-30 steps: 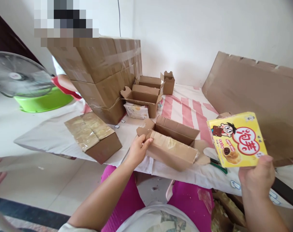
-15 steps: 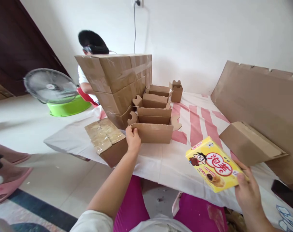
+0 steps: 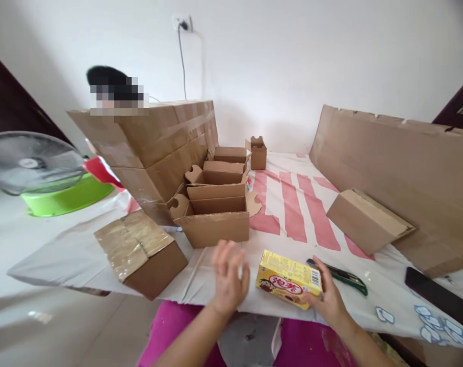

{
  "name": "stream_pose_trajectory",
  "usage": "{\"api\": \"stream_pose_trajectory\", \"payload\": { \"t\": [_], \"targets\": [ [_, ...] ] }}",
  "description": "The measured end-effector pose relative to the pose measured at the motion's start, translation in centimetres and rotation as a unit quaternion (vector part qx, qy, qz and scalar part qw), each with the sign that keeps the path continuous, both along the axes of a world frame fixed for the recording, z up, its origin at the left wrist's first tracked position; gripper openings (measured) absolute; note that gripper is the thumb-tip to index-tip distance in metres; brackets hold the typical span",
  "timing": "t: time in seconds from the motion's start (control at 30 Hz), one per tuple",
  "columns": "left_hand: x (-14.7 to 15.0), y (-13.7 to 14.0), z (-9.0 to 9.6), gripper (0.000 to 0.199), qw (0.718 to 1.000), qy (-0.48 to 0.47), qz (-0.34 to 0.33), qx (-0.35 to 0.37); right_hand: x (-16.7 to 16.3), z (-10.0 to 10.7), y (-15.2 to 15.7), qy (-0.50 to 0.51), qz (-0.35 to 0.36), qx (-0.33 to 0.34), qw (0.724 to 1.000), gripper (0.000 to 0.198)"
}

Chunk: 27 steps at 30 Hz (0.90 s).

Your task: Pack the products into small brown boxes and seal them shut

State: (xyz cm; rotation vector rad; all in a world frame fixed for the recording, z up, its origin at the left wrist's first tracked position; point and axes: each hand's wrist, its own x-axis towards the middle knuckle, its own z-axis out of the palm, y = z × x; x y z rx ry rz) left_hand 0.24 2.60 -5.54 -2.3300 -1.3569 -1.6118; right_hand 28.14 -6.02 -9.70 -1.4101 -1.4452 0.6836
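A yellow snack box (image 3: 288, 279) with red and white lettering is gripped at its right end by my right hand (image 3: 328, 300). It is tilted low over the table's front edge, with its barcode end toward that hand. To its left, my left hand (image 3: 230, 278) is raised with loosely bent, slightly blurred fingers apart, holding nothing. Just beyond that hand stands an open cardboard box (image 3: 216, 229) with notched end flaps spread. Behind it come more open cardboard boxes (image 3: 224, 176) in a row. A green box cutter (image 3: 342, 278) lies right beside my right hand.
Taped cartons (image 3: 166, 163) are stacked at the left, with a person (image 3: 112, 89) behind. A closed carton (image 3: 139, 250) sits at the front left. Rightward are a folded cardboard piece (image 3: 369, 219), a large cardboard sheet (image 3: 400, 168) and a black phone (image 3: 441, 298). A fan (image 3: 28, 160) stands leftward.
My left hand has let go of the front open box and come back toward the snack box. My right hand has moved left and turned the snack box. The box cutter now shows.
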Motion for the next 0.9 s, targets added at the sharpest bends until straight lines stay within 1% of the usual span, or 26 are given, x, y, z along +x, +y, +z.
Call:
{"api": "stream_pose_trajectory", "payload": {
  "t": [0.03,0.07,0.13,0.17,0.2,0.23,0.27,0.3,0.37,0.4,0.43,0.47,0.5,0.53,0.57,0.6,0.63,0.7,0.77,0.8,0.83,0.9],
  "targets": [
    [0.9,-1.4,-1.2,0.044,0.995,0.025,-0.079,-0.061,-0.1,-0.4,-0.2,0.001,0.02,-0.017,1.0,0.085],
    [1.7,-2.5,-2.4,0.051,0.983,0.035,-0.127,-0.124,-0.1,-0.7,-0.4,-0.006,0.038,-0.03,0.999,0.082],
    [3.2,-3.2,-4.0,0.061,0.967,0.018,-0.164,-0.197,0.0,-0.9,-0.1,-0.016,0.068,-0.044,0.997,0.068],
    [3.9,-2.6,-4.2,0.065,0.961,0.003,-0.169,-0.22,0.1,-0.8,0.6,-0.012,0.076,-0.048,0.996,0.062],
    [4.6,-1.5,-4.0,0.067,0.957,-0.011,-0.174,-0.234,0.4,-0.3,1.7,-0.002,0.077,-0.049,0.996,0.059],
    [5.5,0.1,-3.4,0.07,0.952,-0.022,-0.181,-0.244,0.9,0.5,3.3,0.012,0.069,-0.047,0.996,0.058],
    [6.5,2.1,-2.3,0.074,0.948,-0.029,-0.194,-0.251,1.4,1.6,5.4,0.029,0.057,-0.045,0.997,0.058],
    [7.6,4.5,-0.8,0.077,0.945,-0.038,-0.199,-0.257,2.1,2.9,7.8,0.047,0.031,-0.039,0.998,0.062],
    [10.3,9.2,2.7,0.083,0.941,-0.058,-0.192,-0.272,3.5,6.2,13.0,0.099,-0.011,-0.028,0.995,0.066],
    [11.7,11.2,4.5,0.085,0.94,-0.067,-0.182,-0.281,4.2,7.8,15.5,0.135,-0.006,-0.026,0.99,0.067],
    [13.0,12.8,6.0,0.085,0.94,-0.075,-0.176,-0.281,4.8,9.2,17.5,0.142,0.001,-0.02,0.99,0.068],
    [14.0,13.9,7.2,0.087,0.941,-0.078,-0.176,-0.279,5.2,10.3,19.1,0.149,0.008,-0.017,0.989,0.069],
    [14.7,14.3,7.9,0.088,0.942,-0.081,-0.174,-0.275,5.6,11.0,20.0,0.15,0.02,-0.016,0.988,0.069],
    [15.0,14.2,8.0,0.089,0.944,-0.083,-0.175,-0.267,5.8,11.1,20.3,0.148,0.032,-0.018,0.988,0.07],
    [14.9,13.5,7.5,0.091,0.946,-0.083,-0.178,-0.258,5.9,10.7,20.1,0.147,0.047,-0.024,0.988,0.069],
    [14.4,12.3,6.4,0.091,0.948,-0.083,-0.181,-0.25,5.9,9.8,19.3,0.147,0.064,-0.036,0.986,0.067],
    [13.5,10.7,4.9,0.091,0.95,-0.084,-0.188,-0.236,5.8,8.6,18.3,0.147,0.082,-0.051,0.985,0.065],
    [11.0,7.0,1.1,0.091,0.95,-0.078,-0.206,-0.221,5.2,5.8,15.8,0.148,0.117,-0.089,0.978,0.059],
    [8.0,3.4,-2.6,0.091,0.947,-0.085,-0.2,-0.238,3.8,3.4,13.5,0.156,0.165,-0.111,0.968,0.061],
    [6.5,2.0,-4.0,0.091,0.947,-0.093,-0.182,-0.247,2.6,2.5,12.8,0.162,0.196,-0.114,0.96,0.062],
    [5.1,0.9,-5.0,0.091,0.949,-0.105,-0.156,-0.252,1.2,1.9,12.4,0.167,0.223,-0.112,0.954,0.064],
    [2.8,-0.2,-5.9,0.094,0.956,-0.134,-0.077,-0.251,-2.2,1.2,12.7,0.165,0.252,-0.096,0.949,0.065]
  ]
}}
